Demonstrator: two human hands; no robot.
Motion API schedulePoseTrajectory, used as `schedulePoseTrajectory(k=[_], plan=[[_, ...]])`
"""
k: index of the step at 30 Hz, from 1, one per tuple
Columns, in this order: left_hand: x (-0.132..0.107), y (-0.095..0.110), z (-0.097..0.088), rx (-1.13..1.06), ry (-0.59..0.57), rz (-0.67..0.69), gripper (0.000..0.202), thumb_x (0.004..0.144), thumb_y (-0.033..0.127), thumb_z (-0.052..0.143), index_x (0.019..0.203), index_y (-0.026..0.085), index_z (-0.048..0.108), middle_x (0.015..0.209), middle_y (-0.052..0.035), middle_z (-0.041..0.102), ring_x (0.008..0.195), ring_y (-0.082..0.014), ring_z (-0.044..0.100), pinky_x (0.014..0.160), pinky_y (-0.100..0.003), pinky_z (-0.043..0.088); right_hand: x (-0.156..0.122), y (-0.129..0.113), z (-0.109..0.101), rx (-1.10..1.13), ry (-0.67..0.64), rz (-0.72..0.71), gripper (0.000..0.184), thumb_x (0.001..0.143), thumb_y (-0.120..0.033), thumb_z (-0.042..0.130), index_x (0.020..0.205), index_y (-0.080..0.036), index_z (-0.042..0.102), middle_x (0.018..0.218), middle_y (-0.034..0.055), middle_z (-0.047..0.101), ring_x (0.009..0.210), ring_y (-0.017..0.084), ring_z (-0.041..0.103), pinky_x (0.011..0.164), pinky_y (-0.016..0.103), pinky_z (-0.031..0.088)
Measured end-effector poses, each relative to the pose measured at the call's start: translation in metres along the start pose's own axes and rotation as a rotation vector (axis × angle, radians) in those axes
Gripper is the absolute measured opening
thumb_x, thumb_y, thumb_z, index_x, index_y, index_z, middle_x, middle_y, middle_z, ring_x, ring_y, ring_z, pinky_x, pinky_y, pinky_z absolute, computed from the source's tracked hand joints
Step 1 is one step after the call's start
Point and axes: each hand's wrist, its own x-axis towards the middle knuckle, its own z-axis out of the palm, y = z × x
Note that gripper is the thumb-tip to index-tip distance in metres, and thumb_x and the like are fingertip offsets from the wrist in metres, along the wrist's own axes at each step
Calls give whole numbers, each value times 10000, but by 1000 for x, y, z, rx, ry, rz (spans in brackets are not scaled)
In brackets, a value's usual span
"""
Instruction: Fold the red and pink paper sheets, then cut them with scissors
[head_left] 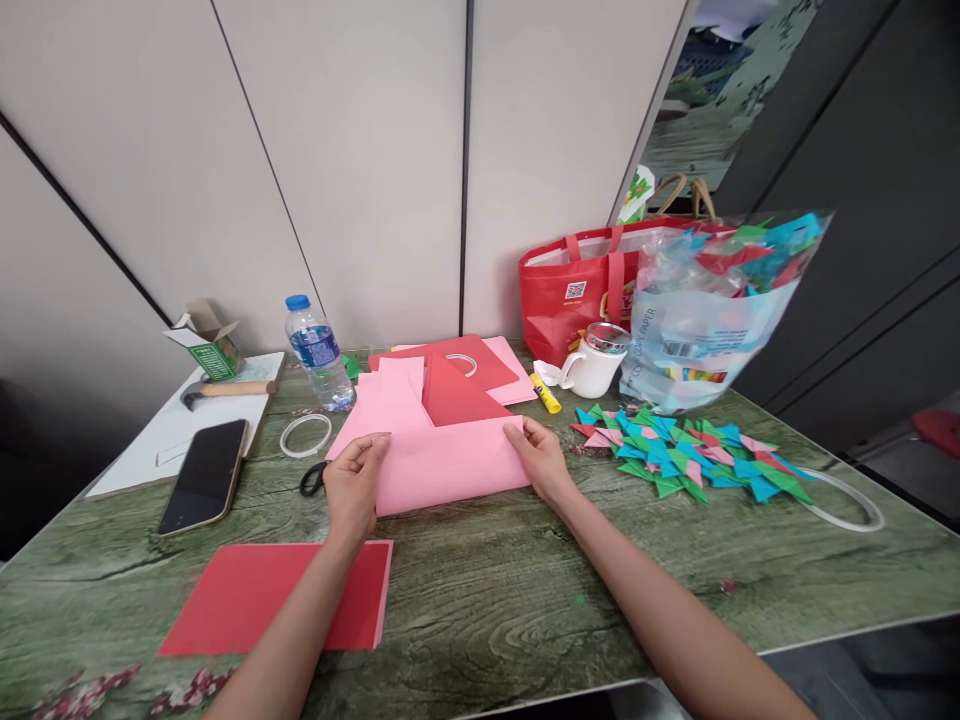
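A pink paper sheet (450, 462) lies folded on the green wood-grain table (525, 600). My left hand (352, 480) pinches its left edge and my right hand (538, 458) grips its right edge, fingers pressed on the paper. Behind it lies a stack of red and pink sheets (450, 385). A red sheet (277, 597) rests flat near the table's front, under my left forearm.
A phone (204, 475), scissors (313, 480), tape ring (305, 435), water bottle (320, 352), hammer (225, 390) and small carton (206, 340) sit left. Right: glue stick (545, 393), white mug (596, 362), red bag (585, 285), plastic bag (705, 320), pile of folded paper triangles (682, 455).
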Motion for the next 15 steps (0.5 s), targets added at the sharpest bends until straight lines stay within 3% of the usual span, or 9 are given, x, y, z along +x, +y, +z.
schedulePoseTrajectory(k=[15], plan=[[1,1,1,-9,7,17,225,557,321,739,698,153,685,634,5,673,568,-102,548,555,-206,400,2,0,-3,102,50,48,226,588,-353,748,728,-196,667,693,-9,677,590,129,576,565,236,448]])
